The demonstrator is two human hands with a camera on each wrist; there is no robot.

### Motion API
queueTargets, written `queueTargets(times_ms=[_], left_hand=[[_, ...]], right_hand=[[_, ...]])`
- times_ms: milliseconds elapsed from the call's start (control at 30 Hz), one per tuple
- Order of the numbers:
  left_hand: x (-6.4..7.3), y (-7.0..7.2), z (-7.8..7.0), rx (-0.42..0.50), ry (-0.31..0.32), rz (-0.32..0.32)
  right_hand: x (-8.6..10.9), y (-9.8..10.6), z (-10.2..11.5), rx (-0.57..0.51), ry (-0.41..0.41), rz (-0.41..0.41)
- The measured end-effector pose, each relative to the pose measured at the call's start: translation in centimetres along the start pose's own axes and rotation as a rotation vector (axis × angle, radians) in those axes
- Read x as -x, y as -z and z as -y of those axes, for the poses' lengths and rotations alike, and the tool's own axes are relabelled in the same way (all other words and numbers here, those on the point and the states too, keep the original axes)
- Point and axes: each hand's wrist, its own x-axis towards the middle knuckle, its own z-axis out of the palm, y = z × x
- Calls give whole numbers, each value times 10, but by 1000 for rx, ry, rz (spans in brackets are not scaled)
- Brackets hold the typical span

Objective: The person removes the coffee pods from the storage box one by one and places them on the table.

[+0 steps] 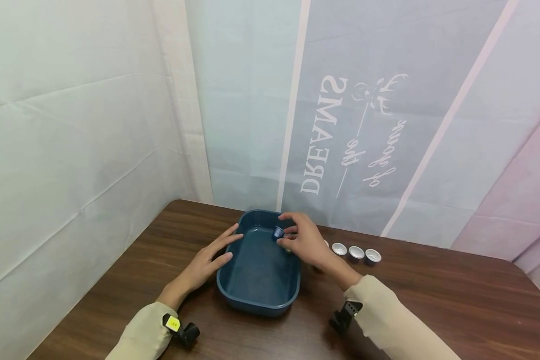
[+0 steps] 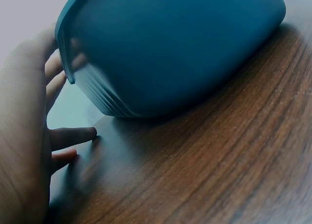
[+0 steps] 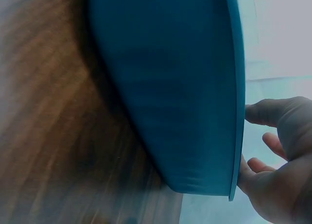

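Observation:
A dark blue bin [image 1: 264,303] stands on the wooden table. My left hand [image 1: 205,262] lies along its left side, fingers spread, fingertips at the rim. In the left wrist view, some fingers are behind the rim and others hang lower, beside the bin. My right hand [image 1: 303,240] reaches over the right rim near the back, with index finger and thumb apart. A small blue coffee capsule [image 1: 278,233], tilted, is inside the bin right at those fingertips. Part of another small object shows under the right hand. In the right wrist view, the bin's wall hides some of the fingers.
To the right of the bin, a row of coffee capsules [image 1: 356,253] stands on the table [image 1: 423,295], silvery lids up; the leftmost is partly behind the right hand. A printed curtain [image 1: 252,125] hangs behind the table's back edge.

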Motion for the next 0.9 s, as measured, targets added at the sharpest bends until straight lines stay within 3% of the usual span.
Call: queueTargets(times_ms=[433,900], left_hand=[[-2,0,-1,2,0,10],[0,0,1,15,14,11]], right_hand=[[-25,-4,-1,111,-86,38],[-34,-18,-3,134,-26,101]])
